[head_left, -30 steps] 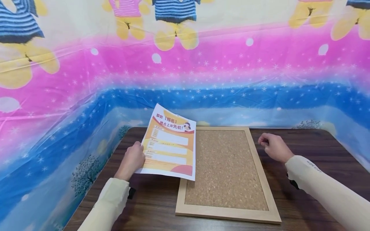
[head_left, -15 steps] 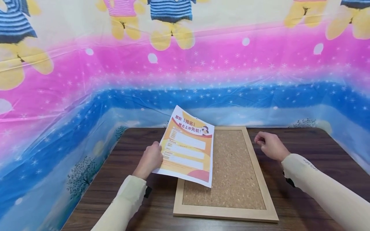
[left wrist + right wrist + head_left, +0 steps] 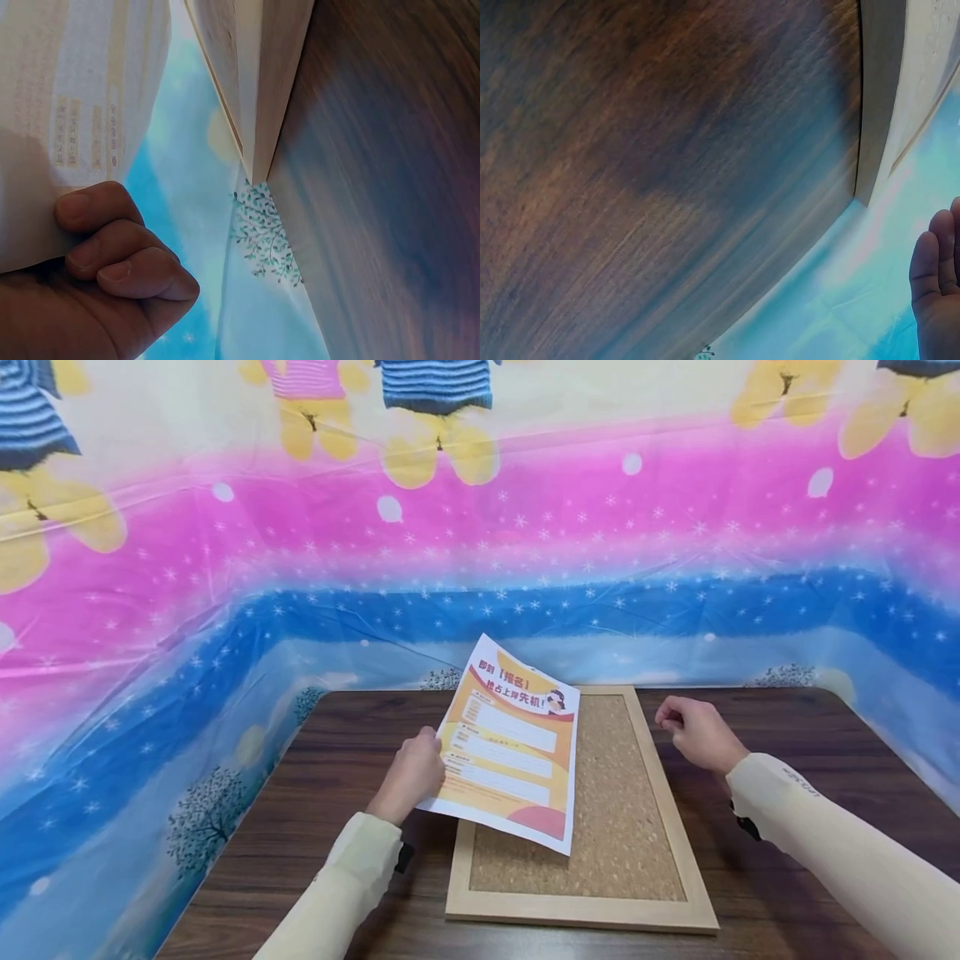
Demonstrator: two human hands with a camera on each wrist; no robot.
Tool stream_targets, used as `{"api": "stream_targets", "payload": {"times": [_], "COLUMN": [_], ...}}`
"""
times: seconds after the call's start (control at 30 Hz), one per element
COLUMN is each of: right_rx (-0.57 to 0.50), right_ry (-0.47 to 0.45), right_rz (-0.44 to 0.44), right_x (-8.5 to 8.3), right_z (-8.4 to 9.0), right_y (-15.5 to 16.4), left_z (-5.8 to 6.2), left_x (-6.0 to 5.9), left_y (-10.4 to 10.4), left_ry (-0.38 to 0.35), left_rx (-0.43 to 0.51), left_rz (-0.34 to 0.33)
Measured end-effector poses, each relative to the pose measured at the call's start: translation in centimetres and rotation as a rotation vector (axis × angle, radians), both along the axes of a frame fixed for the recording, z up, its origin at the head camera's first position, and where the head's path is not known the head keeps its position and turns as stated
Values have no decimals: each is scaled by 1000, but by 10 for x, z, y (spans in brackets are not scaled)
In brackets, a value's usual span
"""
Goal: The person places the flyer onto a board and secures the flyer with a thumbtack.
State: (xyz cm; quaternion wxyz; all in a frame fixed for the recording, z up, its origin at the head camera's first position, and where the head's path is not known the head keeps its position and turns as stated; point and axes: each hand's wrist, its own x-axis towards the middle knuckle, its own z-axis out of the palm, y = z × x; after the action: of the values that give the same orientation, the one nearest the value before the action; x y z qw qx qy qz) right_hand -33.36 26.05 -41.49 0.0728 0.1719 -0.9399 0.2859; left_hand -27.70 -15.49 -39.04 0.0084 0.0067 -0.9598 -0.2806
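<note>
Left hand (image 3: 411,772), at the centre-left of the head view: grips a printed sheet (image 3: 513,752) by its left edge. In the left wrist view its fingers are curled against the paper at lower left. The thumb is not clearly seen.

The sheet stands near the middle of the head view, tilted, its top corner pointing to the upper edge of the frame. It is white-bordered, with orange and yellow print, red Chinese lettering at the top, pale form panels below and a small cartoon figure at the upper right. It overlaps the left part of a cork board (image 3: 615,835) in the head view; in the left wrist view a gap shows between sheet and board.

Right hand (image 3: 703,735), at centre right of the head view: holds nothing, fingers loosely bent, positioned just beside the board's upper right side. At the right edge of the right wrist view only some fingers show.

The board has a pale wooden frame (image 3: 585,910) and lies on a dark wood-grain worktop (image 3: 345,727), lower centre of the head view. Light sleeves (image 3: 337,885) cover both forearms. A printed backdrop (image 3: 525,552) in pink, blue and cream hangs behind the worktop.
</note>
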Motion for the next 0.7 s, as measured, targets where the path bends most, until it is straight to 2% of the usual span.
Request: {"api": "stream_targets", "payload": {"times": [0.4,0.7], "right_rx": [9,11], "right_ry": [6,-13], "right_rz": [16,-5], "right_x": [-2,-2], "right_z": [3,6], "right_y": [2,4], "left_z": [-10,-16], "left_x": [-5,-9], "left_y": [16,34], "left_ry": [2,42], "left_rx": [-33,-110], "left_rz": [-32,-105]}}
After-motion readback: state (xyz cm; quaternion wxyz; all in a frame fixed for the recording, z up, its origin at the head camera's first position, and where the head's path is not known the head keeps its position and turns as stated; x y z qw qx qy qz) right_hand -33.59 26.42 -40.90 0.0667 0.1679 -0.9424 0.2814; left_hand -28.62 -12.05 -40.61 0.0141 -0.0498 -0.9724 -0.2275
